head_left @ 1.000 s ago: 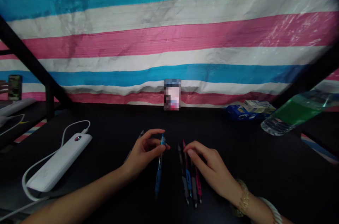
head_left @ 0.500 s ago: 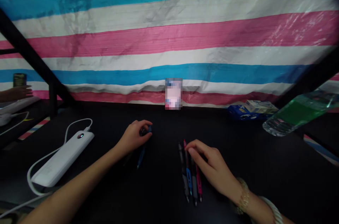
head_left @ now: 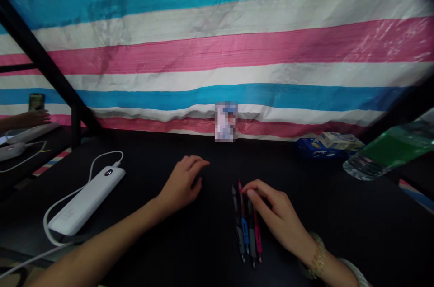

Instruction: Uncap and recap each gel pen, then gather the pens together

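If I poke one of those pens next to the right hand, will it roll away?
Probably a little. The pens look round and slim, and the black table looks smooth, so one could roll sideways. But they lie side by side, and the right hand rests its fingertips on them, so neighbours may stop it. They look stiff and light.

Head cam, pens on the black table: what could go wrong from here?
1. The right hand rests fingertips on the row of pens; they lie loose side by side, so a nudge may roll or scatter them.
2. The left hand lies flat on the dark table; anything under it is hidden.
3. The water bottle lies tilted at the right edge and might roll.
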Motion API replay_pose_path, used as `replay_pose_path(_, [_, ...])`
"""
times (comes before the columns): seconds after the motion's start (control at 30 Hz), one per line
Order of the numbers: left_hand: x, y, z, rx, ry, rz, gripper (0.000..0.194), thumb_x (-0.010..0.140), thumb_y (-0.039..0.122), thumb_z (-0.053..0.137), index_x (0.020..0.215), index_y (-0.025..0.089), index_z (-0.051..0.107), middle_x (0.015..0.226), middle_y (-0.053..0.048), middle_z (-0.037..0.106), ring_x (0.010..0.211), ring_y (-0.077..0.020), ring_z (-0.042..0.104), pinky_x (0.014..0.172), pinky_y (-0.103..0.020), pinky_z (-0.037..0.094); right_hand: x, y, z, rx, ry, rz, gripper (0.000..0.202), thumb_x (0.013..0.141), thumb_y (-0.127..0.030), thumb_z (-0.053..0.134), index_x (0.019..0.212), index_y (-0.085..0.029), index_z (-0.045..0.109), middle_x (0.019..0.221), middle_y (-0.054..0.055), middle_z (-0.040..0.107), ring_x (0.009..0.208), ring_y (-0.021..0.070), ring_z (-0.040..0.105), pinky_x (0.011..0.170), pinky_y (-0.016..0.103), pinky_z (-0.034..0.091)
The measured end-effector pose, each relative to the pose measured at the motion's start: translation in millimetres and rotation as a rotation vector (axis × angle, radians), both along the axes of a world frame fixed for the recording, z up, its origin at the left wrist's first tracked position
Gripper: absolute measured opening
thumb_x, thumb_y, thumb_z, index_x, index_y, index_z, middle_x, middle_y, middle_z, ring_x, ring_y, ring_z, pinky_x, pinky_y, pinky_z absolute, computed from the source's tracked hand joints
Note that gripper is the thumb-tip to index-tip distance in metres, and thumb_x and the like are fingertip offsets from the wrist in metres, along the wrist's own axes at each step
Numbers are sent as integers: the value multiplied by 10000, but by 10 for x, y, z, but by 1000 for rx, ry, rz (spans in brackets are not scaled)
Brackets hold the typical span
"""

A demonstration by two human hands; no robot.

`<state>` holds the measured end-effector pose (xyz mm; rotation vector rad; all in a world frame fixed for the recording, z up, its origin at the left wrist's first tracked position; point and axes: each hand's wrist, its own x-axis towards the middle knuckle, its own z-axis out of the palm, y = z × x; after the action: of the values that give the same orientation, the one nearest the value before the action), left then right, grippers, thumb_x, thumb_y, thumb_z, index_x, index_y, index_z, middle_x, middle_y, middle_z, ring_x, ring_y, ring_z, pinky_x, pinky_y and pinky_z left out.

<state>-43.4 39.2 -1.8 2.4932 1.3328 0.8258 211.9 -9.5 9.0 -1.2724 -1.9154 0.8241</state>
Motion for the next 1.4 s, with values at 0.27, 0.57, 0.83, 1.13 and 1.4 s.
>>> replay_pose_path(0.27, [313, -418, -17, -37, 155, -649, 445, 937, 102, 458, 1355, 252, 473, 1353, -106, 570, 1375, -268, 374, 1138, -506, 221, -7, 6, 38, 54, 10, -36, 276, 987, -366, 408, 889, -200, 606, 636, -26, 548, 553, 131, 499, 531, 232, 381])
replay_pose_path(0.57, [284, -340, 1, 67, 213, -588, 269, 984, 147, 401, 1104, 210, 634, 991, -71, 649, 909, -206, 590, 982, -386, 356, 8, 7, 46, 38, 23, -42, 272, 988, -371, 413, 892, -198, 600, 624, -34, 526, 538, 126, 478, 516, 235, 364])
replay_pose_path(0.83, [171, -277, 9, 167, 178, -450, 313, 941, 133, 454, 1212, 198, 597, 1020, -113, 659, 908, -249, 551, 799, -365, 364, 9, -22, 139, 15, -78, 115, 253, 1014, -314, 390, 982, -214, 620, 798, 4, 642, 725, 150, 604, 678, 256, 453])
replay_pose_path(1.13, [250, -370, 76, 569, 205, -357, 239, 975, 120, 427, 1136, 107, 604, 901, -63, 693, 692, -163, 592, 610, -291, 408, -42, -106, 24, 227, -425, 302, 379, 905, -52, 380, 1220, -150, 566, 1102, 114, 666, 1022, 247, 627, 900, 434, 521])
replay_pose_path(1.4, [362, -473, 40, 582, 342, -239, 215, 993, 183, 388, 1079, 117, 574, 762, -28, 669, 609, -174, 609, 531, -287, 392, -113, -130, -50, 390, -621, 231, 413, 854, 8, 455, 1253, -64, 530, 1156, 187, 633, 1077, 302, 608, 893, 472, 549])
